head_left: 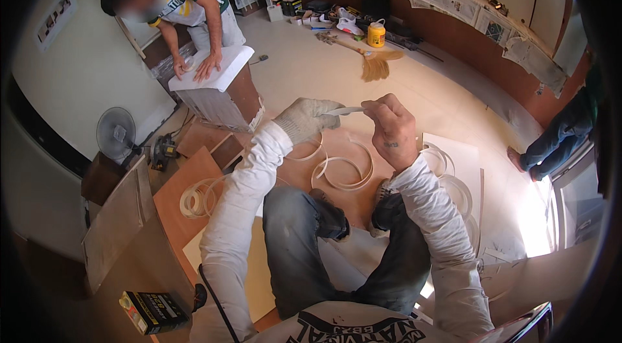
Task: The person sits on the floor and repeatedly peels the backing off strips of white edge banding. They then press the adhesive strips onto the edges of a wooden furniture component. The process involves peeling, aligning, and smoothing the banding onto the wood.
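My left hand (pixel 303 119), in a knitted work glove, is closed on one end of a thin white edge-banding strip (pixel 345 110). My bare right hand (pixel 392 130) pinches the strip's other visible end between thumb and fingers. Both hands are raised in front of my bent knees, above the floor. Below them, a loose coil of pale banding (pixel 372 165) lies on a brown board (pixel 353 204) near my shoes. More banding coils (pixel 188 204) rest to the left, and further loops (pixel 463 191) lie on a white sheet at the right.
At far left a person (pixel 194 3) leans over a box topped with a white sheet (pixel 223 74). A fan (pixel 116 132) and a power tool (pixel 163 150) stand left. A broom (pixel 376 64) and yellow jug (pixel 376 34) are ahead. Another person's leg (pixel 560 136) shows at right.
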`<state>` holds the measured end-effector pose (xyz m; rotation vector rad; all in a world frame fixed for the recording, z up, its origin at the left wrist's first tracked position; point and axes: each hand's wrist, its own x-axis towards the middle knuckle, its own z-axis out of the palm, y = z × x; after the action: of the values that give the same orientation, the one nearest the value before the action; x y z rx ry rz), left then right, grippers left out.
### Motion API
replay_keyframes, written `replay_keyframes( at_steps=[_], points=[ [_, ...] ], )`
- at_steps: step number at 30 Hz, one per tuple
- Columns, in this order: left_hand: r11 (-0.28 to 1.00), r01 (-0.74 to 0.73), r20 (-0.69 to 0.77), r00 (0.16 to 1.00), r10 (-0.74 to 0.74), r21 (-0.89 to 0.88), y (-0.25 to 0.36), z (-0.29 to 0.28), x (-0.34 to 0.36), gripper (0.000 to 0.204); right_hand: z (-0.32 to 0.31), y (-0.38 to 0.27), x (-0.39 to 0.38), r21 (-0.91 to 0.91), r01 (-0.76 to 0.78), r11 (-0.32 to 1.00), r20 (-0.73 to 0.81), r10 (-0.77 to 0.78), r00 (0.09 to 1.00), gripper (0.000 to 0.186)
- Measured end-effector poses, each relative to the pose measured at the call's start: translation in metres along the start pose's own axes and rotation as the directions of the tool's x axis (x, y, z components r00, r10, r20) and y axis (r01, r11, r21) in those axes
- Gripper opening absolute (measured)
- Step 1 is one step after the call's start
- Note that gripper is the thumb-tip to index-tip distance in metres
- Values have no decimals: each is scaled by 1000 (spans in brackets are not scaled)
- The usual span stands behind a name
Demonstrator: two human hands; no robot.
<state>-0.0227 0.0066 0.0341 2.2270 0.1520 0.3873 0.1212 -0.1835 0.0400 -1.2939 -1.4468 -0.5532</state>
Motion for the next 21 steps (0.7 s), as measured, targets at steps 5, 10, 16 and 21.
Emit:
replay_keyframes(
  at_steps=[5,10,16,21],
  points=[
    [900,111,136,989,-58,-422,27,-17,-24,49,-7,-1,3,107,18,994,-44,-14,999,27],
    [897,183,222,970,-98,-402,38,-26,-37,57,-13,-3,4,132,41,990,-61,-33,998,33],
    [884,269,260,949,-176,-383,42,-30,-35,43,-17,-4,5,149,84,985,-35,-79,996,36],
    [973,153,294,951,-96,-176,42,-30,-39,40,-23,-12,7,93,195,976,-21,-194,981,31]
  ],
)
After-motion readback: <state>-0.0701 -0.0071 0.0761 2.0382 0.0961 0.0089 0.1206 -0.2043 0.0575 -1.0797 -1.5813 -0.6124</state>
